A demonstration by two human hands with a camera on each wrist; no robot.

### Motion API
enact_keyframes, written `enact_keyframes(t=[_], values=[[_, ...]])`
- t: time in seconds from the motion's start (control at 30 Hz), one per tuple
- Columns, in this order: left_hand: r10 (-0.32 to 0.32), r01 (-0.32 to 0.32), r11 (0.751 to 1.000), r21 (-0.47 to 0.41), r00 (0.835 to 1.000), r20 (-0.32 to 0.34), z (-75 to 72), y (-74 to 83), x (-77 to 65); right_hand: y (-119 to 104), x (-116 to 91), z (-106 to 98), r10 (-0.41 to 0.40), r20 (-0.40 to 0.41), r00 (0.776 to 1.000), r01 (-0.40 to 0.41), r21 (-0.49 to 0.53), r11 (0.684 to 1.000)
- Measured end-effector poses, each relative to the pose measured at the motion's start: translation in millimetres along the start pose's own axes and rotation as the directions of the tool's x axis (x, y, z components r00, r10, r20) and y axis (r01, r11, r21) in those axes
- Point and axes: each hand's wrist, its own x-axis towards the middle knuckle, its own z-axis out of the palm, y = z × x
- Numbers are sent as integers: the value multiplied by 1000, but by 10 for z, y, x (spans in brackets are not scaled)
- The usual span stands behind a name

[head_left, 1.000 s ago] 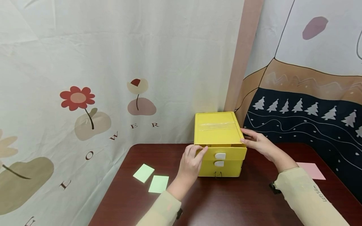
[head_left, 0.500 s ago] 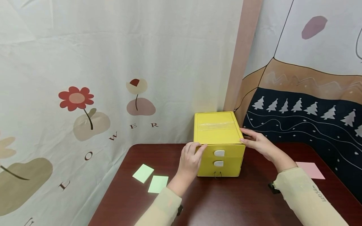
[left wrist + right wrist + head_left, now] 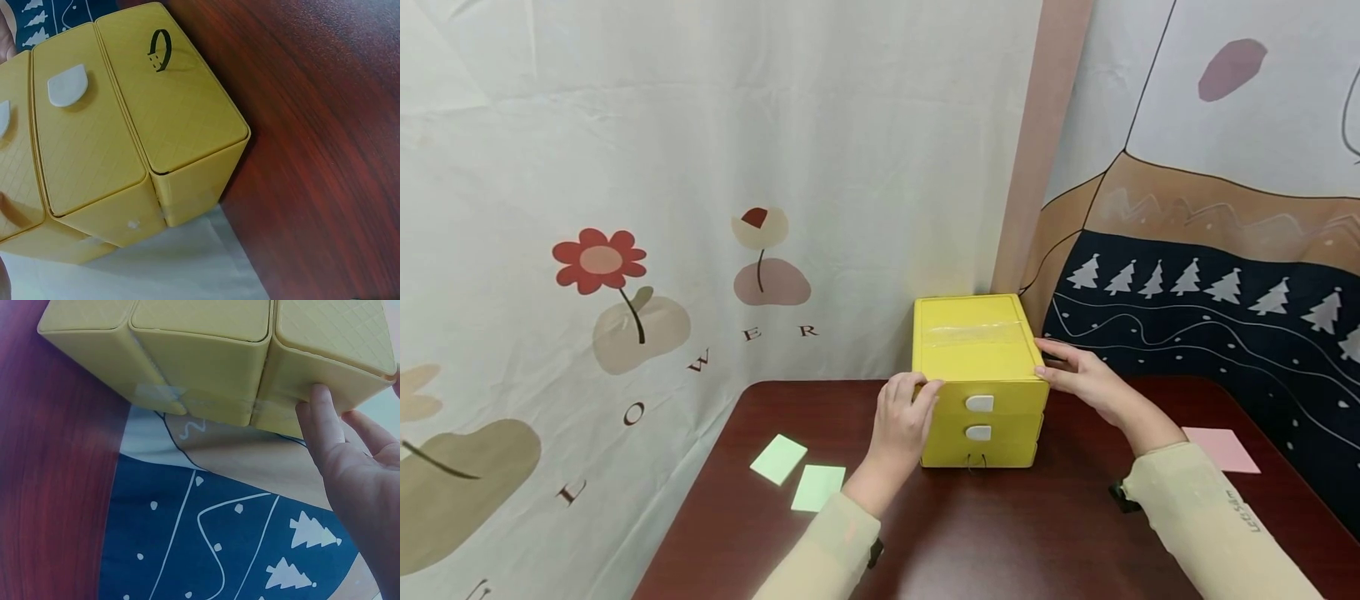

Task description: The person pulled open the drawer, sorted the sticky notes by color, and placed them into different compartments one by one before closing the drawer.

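Observation:
A yellow three-tier drawer box [image 3: 970, 358] stands at the back of the table, its top drawer [image 3: 1018, 397] flush with the frame. White tabs [image 3: 978, 432] mark the upper two drawers; a black loop [image 3: 161, 50] is on the bottom one. My left hand [image 3: 901, 421] is at the box's upper front left corner, thumb by the top drawer's front. In the left wrist view only a fingertip [image 3: 5, 209] and a sliver of that hand show. My right hand [image 3: 362, 481] rests extended fingers against the top tier's right side, steadying nothing else.
Two pale green paper squares [image 3: 778, 459] lie on the dark red table [image 3: 970, 542], left of the box. A pink sheet [image 3: 1222, 450] lies at the right, beyond the right forearm. Printed curtains [image 3: 865, 167] hang close behind the box.
The top drawer, sticking out a little one second ago, has slid back in flush, with my left hand following it slightly. My right hand has stayed on the box's side.

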Motion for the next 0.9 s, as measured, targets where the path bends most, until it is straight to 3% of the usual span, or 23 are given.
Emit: enact_keyframes(t=[0.5,0.9], values=[[-90,89,996,25,995,54,-10,32,55,9,0,1,8,-13,1000,-8,7,1000],[-104,101,994,38,991,81,-35,47,14,10,5,13,16,-17,1000,-16,22,1000]])
